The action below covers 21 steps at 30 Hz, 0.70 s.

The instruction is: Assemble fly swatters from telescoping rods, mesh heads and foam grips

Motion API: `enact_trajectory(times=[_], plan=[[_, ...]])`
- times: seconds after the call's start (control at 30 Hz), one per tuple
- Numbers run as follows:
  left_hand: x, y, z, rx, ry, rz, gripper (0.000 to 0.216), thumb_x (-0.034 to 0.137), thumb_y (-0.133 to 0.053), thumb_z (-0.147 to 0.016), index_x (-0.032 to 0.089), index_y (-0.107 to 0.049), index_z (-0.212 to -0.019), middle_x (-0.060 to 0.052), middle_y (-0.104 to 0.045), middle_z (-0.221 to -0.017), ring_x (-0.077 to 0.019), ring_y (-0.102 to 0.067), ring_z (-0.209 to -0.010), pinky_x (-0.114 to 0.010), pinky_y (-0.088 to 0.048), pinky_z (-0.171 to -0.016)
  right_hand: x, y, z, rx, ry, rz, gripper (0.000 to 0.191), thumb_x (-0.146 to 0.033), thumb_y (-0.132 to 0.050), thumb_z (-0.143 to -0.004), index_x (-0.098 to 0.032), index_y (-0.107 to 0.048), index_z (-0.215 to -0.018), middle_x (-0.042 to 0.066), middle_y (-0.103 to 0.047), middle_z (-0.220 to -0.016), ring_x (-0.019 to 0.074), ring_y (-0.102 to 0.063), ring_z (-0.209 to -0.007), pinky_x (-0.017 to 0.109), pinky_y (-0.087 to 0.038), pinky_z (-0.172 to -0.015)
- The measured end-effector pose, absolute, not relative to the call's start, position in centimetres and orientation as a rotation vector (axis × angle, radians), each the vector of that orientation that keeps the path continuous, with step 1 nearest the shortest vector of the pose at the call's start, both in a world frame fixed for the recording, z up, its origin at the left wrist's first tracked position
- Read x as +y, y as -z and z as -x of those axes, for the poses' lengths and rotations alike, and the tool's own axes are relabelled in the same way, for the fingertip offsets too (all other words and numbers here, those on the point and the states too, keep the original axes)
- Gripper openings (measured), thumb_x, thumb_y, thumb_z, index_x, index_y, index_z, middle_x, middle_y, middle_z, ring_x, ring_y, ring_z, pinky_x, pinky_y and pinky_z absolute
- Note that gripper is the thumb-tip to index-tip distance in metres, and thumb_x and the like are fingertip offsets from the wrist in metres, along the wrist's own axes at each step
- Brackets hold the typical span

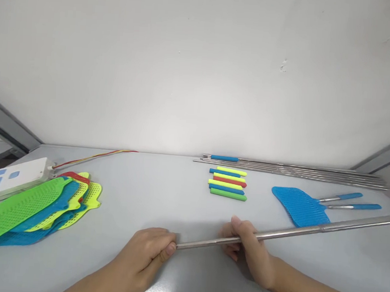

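A long telescopic metal rod [296,232] lies slanted over the grey table, running from low centre out past the right edge. My left hand [146,254] is closed round its near end. My right hand [245,251] is wrapped round the rod a little further along. A row of coloured rubber handle grips [228,183] in yellow, blue, red and green lies just beyond my hands. Behind the rod at the right lies a blue swatter head [298,206] with two blue-gripped rods [349,201].
A fanned stack of green, blue, yellow and red swatter heads [38,205] lies at the left beside a white power strip [6,178] with red and yellow wires. Several bare metal rods [297,170] lie along the back wall.
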<state>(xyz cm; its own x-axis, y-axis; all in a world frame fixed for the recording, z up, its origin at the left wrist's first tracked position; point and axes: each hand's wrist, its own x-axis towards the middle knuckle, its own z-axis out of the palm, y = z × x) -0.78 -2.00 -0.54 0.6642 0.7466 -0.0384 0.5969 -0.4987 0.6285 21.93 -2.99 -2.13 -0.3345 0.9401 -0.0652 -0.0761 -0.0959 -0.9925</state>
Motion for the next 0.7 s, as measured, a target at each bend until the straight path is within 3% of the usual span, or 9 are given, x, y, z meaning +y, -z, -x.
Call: enact_trajectory(times=[0.4, 0.7], plan=[[-2.05, 0.48, 0.52, 1.021, -0.277, -2.278, 0.027, 0.025, -0.024, -0.086, 0.019, -0.028, -0.06, 0.003, -0.041, -0.057, -0.0109, -0.041, -0.054, -0.023, -0.031, -0.054, -2.82, 2.09, -21.82, -1.354, -1.495, 1.024, 0.046, -0.046, -0.02, -0.083, -0.018, -0.027, -0.047, -0.003, -0.025, -0.045, 0.0096, -0.03, -0.043, 0.025, -0.024, -0.045], [-2.04, 0.51, 0.26, 1.069, -0.283, -2.288, 0.024, 0.024, -0.026, -0.085, 0.02, -0.032, -0.062, 0.003, -0.044, -0.058, -0.0113, -0.043, -0.055, -0.023, -0.033, -0.054, -2.27, 1.73, -21.57, -1.154, -1.557, 0.996, 0.046, -0.047, -0.03, -0.08, -0.018, -0.027, -0.044, -0.005, -0.02, -0.043, 0.0069, -0.027, -0.037, 0.023, -0.019, -0.038]])
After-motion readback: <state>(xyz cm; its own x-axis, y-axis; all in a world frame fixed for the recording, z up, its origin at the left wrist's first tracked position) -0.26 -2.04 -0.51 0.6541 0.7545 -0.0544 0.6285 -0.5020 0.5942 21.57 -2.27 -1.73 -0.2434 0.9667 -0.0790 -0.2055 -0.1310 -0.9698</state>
